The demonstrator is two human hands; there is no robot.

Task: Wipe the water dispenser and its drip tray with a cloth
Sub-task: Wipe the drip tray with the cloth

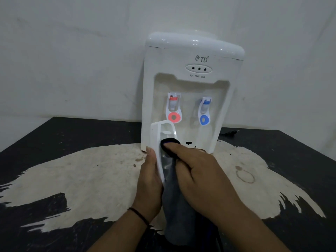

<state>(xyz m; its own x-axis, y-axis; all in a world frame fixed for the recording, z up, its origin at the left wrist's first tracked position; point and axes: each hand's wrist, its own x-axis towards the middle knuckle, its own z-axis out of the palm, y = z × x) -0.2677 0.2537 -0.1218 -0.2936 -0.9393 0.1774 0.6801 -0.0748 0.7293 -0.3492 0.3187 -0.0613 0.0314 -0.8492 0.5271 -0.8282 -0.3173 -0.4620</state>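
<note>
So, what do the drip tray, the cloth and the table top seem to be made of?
Drip tray: glossy white plastic, judging by its smooth moulded rim. Cloth: soft dark grey fabric, perhaps microfibre; it hangs limp. Table top: probably board with a black coating, worn through to a pale, stained layer.

Glossy white plastic dispenser (192,84) and drip tray (160,135); soft dark cloth (177,206); worn, peeling tabletop (91,171).
</note>
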